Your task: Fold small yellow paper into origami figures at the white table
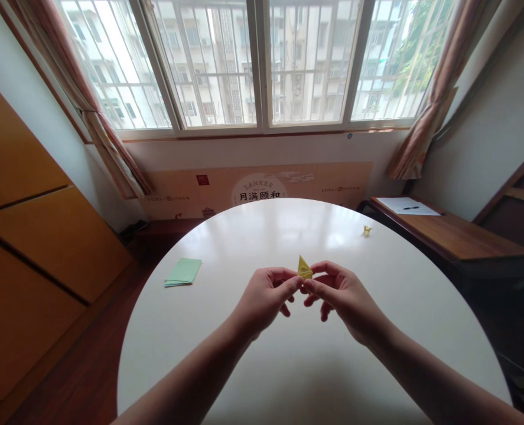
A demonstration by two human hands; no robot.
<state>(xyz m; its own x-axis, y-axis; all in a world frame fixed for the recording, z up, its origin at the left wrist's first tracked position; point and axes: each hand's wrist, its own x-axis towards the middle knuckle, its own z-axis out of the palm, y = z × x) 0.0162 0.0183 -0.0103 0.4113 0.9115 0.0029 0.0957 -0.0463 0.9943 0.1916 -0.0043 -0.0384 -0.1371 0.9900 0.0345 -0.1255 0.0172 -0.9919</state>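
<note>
A small piece of folded yellow paper, with a pointed tip turned upward, is held above the white table between my two hands. My left hand pinches its lower left side between thumb and forefinger. On the other side, my right hand grips its lower right part with the thumb in front and fingers behind. Both thumb tips nearly meet at the paper's lower edge. The fingers cover part of its bottom.
The round white table fills the middle. Green paper sheets lie at its left, and a small yellow folded paper figure stands at the far right. Beyond the table's right edge, a wooden surface holds white paper and a pen.
</note>
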